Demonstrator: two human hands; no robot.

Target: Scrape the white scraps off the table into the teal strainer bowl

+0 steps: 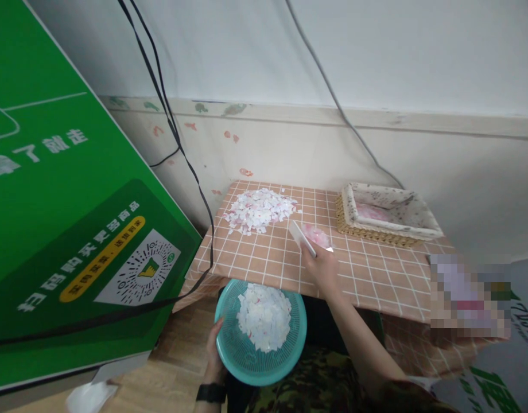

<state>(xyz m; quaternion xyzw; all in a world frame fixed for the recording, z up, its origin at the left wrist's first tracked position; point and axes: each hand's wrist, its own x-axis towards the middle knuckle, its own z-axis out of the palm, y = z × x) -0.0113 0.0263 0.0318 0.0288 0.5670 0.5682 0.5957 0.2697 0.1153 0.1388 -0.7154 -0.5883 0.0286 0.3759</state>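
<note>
My left hand (214, 347) is closed on the rim of a round teal plastic colander (260, 374), held below the table's front edge. Many small white paper pieces (264, 317) lie heaped inside it. Over the table, my right hand (323, 268) grips a thin white rectangular slab (302, 237); its exact kind does not show. Right beside that slab is a clear plastic bag with pink on it (316, 235), partly covered by my fingers. Farther back on the left spreads a loose pile of similar white and pinkish pieces (259, 209).
A checked brown cloth covers the table (264, 261). At the back right stands a cloth-lined wicker basket (376, 234) with pink plastic (373, 213) inside. On the left, a green panel (96, 229) stands close, with a black strap (212, 246) hanging before it. A white wall rises behind.
</note>
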